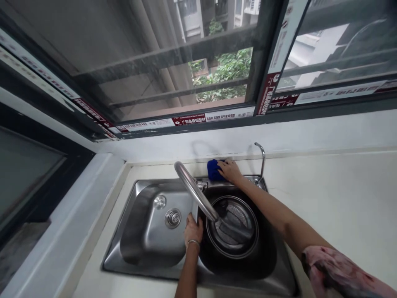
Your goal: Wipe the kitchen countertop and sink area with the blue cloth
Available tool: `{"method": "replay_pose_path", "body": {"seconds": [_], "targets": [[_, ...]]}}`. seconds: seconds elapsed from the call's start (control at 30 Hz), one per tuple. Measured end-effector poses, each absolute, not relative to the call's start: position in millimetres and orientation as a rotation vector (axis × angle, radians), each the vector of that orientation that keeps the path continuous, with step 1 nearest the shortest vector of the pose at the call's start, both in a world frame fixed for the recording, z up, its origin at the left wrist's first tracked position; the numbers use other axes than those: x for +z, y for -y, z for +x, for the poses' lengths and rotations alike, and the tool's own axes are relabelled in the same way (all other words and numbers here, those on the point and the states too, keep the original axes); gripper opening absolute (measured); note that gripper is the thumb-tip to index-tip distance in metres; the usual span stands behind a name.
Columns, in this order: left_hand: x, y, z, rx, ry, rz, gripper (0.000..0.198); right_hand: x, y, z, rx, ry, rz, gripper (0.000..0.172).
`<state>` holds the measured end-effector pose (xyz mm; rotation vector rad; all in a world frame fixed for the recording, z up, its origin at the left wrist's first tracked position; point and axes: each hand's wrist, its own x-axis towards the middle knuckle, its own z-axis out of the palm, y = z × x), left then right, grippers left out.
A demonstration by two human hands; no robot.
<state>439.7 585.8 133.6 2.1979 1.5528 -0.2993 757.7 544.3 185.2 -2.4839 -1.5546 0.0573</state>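
Daylight comes through a dark-framed window point(189, 121) above one pale counter point(338, 194), and printed strips run along the frame. Set into the counter is one metal sink point(248, 286) with two basins side by side. My left basin point(139, 240) shows two round metal fittings, one drain point(173, 218) and one smaller disc point(159, 202) behind it. In the right basin point(265, 265) sits one round metal vessel point(231, 251) with perforated patches inside; I cannot tell what the dark shape across its middle is.

I count two taps: one thick arched faucet point(192, 186), its end over the vessel, and one thin hooked spout point(263, 161) at the sink's back right.

My right hand point(228, 169) holds the one blue cloth point(213, 170), fingers bent over its right end, at the back edge of the sink near the wall. My left hand point(194, 231) is at the divider between the two basins, fingers bent; I cannot tell how tightly they close. One bracelet point(194, 241) circles that wrist, and one patterned sleeve point(344, 271) covers my right upper arm.
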Motion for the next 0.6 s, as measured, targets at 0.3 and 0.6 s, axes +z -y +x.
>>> {"method": "replay_pose_path", "body": {"seconds": [0.3,0.6], "targets": [[121.5,-588.5,441.4,-0.190,-1.539,2.269,0.050,205.3,-489.4,778.2,0.038,1.280,-2.915,0.037],[121.4,-590.7,443.2,-0.150,-1.510,2.266,0.048,226.6,-449.5,736.7,-0.185,1.571,-2.523,0.037]]}}
